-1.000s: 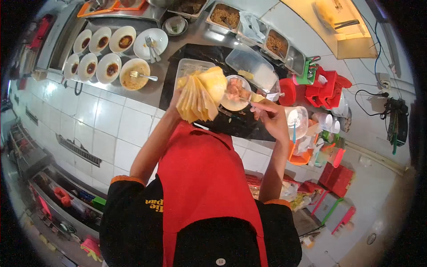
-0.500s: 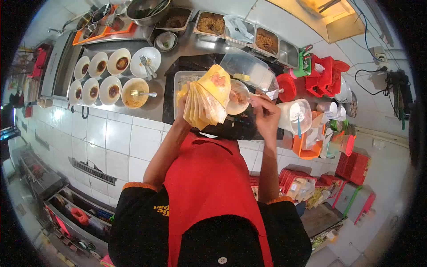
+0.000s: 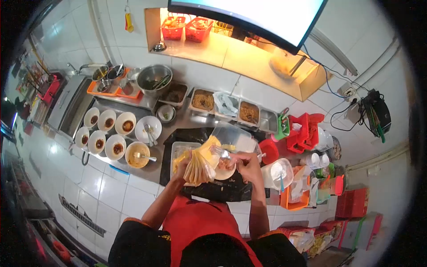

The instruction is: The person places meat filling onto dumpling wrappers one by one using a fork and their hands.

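My left hand (image 3: 181, 171) is wrapped round a fanned stack of thin yellow wrappers (image 3: 199, 168). In my right hand (image 3: 249, 167) is a metal fork (image 3: 221, 152), its tines against or just over the top wrapper. Beneath the fork and beside the stack sits a round pale bowl (image 3: 226, 174) with pinkish filling in it. Behind my left hand lies a clear rectangular tray (image 3: 176, 149) holding more yellow pieces. A clear plastic container (image 3: 232, 133) stands behind the bowl. Whether filling lies on the top wrapper is hard to tell.
Several white bowls with dark sauce (image 3: 96, 142) stand at the left, near a used bowl (image 3: 132, 159) and a plate with cutlery (image 3: 149, 126). Metal food trays (image 3: 203, 100) line the back. To the right are a white tub (image 3: 268, 179) and an orange basket (image 3: 290, 205).
The view has tilted up, bringing a screen and a lit shelf into sight. My right hand has brought the fork from the bowl to the top wrapper.
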`<state>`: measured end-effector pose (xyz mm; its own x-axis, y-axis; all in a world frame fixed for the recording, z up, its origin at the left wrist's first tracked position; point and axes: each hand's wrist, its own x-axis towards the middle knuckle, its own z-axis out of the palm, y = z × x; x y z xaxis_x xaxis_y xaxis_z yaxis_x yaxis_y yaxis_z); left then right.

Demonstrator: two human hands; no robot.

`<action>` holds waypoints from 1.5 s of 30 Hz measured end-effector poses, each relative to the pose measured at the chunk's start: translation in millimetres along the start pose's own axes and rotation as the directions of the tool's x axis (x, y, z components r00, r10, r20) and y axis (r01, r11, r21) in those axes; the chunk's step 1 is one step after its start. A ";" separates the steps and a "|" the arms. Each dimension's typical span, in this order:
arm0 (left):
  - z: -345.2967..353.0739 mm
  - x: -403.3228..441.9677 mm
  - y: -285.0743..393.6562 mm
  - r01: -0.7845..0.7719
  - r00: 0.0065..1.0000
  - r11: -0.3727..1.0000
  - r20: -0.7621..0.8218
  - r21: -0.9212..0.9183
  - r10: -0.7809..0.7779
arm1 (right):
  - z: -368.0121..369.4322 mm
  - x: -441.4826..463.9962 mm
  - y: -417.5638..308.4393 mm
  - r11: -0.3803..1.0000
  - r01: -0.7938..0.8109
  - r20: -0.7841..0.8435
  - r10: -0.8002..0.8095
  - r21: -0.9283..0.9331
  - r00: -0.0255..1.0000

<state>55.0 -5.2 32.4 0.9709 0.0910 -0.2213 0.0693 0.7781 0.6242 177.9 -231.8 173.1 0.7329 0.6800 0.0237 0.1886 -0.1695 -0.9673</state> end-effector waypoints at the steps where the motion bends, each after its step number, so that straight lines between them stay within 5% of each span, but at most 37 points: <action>1: -4.5 2.4 -3.3 -0.001 0.998 0.988 0.062 -0.151 0.011 | 1.0 1.3 -0.6 0.998 0.022 -0.032 -0.024 -0.064 0.999; 3: -14.0 7.6 -10.2 0.053 0.982 0.897 0.186 -0.439 0.033 | 11.9 3.8 3.7 0.983 0.140 -0.131 -0.155 -0.120 0.979; 5: -3.6 2.1 -8.6 0.040 0.992 0.888 0.122 -0.459 0.018 | 22.8 5.2 3.3 0.975 0.161 -0.145 -0.183 -0.151 0.972; 7: 47.4 -8.1 21.5 -0.080 0.991 0.921 -0.128 -0.382 0.033 | 35.2 3.3 3.4 0.973 0.211 -0.215 -0.226 -0.089 0.950; 10: 37.0 -12.1 17.2 -0.038 0.999 0.923 -0.012 -0.384 0.036 | 35.6 2.4 12.9 0.967 0.219 -0.212 -0.243 -0.129 0.947; 12: 39.3 -18.7 14.2 -0.082 0.997 0.887 -0.052 -0.454 0.065 | 24.7 -4.2 18.7 0.986 0.088 -0.229 -0.120 -0.144 0.966; 14: 41.8 -14.3 22.5 -0.127 0.987 0.899 -0.140 -0.420 0.074 | 9.8 -8.7 14.3 0.980 0.141 -0.203 -0.169 -0.142 0.965; 16: 31.3 -8.5 24.0 -0.074 0.997 0.878 -0.060 -0.473 0.052 | 1.7 -13.3 10.3 0.993 0.054 -0.145 -0.038 0.103 0.989; 18: 31.4 -9.7 17.8 0.041 0.997 0.952 -0.044 -0.303 -0.056 | 7.0 -13.4 -8.5 0.969 -0.118 -0.090 0.140 0.218 0.986; 19: 45.8 -15.4 20.4 0.105 0.991 0.932 0.114 -0.347 -0.069 | 13.2 -8.9 -5.5 0.966 -0.133 -0.102 0.158 0.220 0.982; 20: 50.9 -15.8 14.8 0.124 0.989 0.929 0.120 -0.349 -0.088 | 18.5 -0.6 -0.5 0.985 -0.109 -0.064 0.118 0.132 0.991; 22: 57.2 -20.2 3.0 0.171 0.983 0.985 -0.076 0.009 -0.170 | 27.5 -0.8 6.9 0.994 -0.098 -0.026 0.099 0.043 0.995; 23: 55.0 -19.2 4.0 0.177 0.984 0.983 -0.034 0.040 -0.176 | 31.8 -0.2 9.7 0.998 -0.037 -0.073 0.033 -0.054 0.997; 25: 62.0 -16.6 8.5 0.186 0.982 0.982 -0.016 -0.041 -0.187 | 38.9 -3.7 6.8 0.973 0.030 -0.134 -0.062 -0.231 0.989; 28: 16.5 2.2 -20.4 0.187 0.979 0.945 -0.032 -0.267 -0.203 | 66.6 -13.7 34.3 0.968 0.209 -0.184 -0.233 -0.140 0.955; 29: -5.6 8.6 -31.6 -0.004 1.000 0.768 -0.008 0.640 0.011 | 67.5 -21.8 10.5 0.994 0.067 -0.083 -0.075 -0.086 0.994; 30: -28.4 15.3 -46.4 0.036 0.999 0.991 -0.036 0.126 -0.032 | 65.4 -23.8 2.8 0.995 0.052 -0.076 -0.059 -0.084 0.995; 31: -51.3 21.9 -61.3 0.040 0.995 0.903 -0.064 -0.429 -0.074 | 60.0 -27.4 -0.8 0.996 0.081 0.066 -0.079 -0.040 0.995; 32: -60.9 21.5 -58.3 0.020 0.996 0.863 -0.064 -0.505 -0.060 | 48.8 -31.8 0.8 0.999 -0.009 0.146 0.004 0.032 0.989; 33: -64.3 13.8 -53.8 -0.007 0.997 0.882 -0.073 -0.471 -0.031 | 37.6 -36.0 2.5 0.990 -0.109 0.224 0.087 0.089 0.971; 35: -70.4 5.3 -43.0 -0.100 0.993 0.928 -0.100 -0.360 0.068 | 14.7 -43.3 46.1 0.970 -0.241 -0.002 0.242 0.032 0.970; 36: -75.2 -0.2 -39.6 -0.160 0.983 0.958 -0.126 -0.236 0.133 | 2.1 -42.2 69.6 0.968 -0.177 -0.109 0.159 -0.180 0.981; 37: -79.8 -4.3 -37.9 -0.228 0.964 0.972 -0.152 -0.055 0.218 | -17.0 -42.9 105.8 0.888 -0.317 -0.120 0.293 -0.333 0.948; 38: -83.7 -7.8 -37.3 -0.284 0.936 0.942 -0.161 0.178 0.313 | -22.4 -41.5 134.2 0.885 -0.320 -0.120 0.297 -0.339 0.947; 40: -89.1 -14.5 -38.8 -0.313 0.862 0.735 -0.145 0.601 0.486 | -29.1 -39.6 176.2 0.548 -0.472 -0.317 0.357 -0.690 0.878; 43: -89.7 -24.0 -41.9 -0.240 0.782 0.369 -0.046 0.898 0.621 | -10.6 -35.2 197.9 0.349 -0.395 -0.364 0.153 -0.850 0.919; 45: -88.2 -29.4 -43.9 -0.201 0.762 0.225 0.008 0.954 0.647 | -10.6 -35.8 185.2 0.342 -0.424 -0.356 0.244 -0.839 0.902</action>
<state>3.1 12.8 -54.6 0.7869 0.5680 0.2412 0.0392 -0.4361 0.8991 193.4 -295.0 -4.2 0.9398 0.3181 -0.1249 0.3025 -0.9444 -0.1287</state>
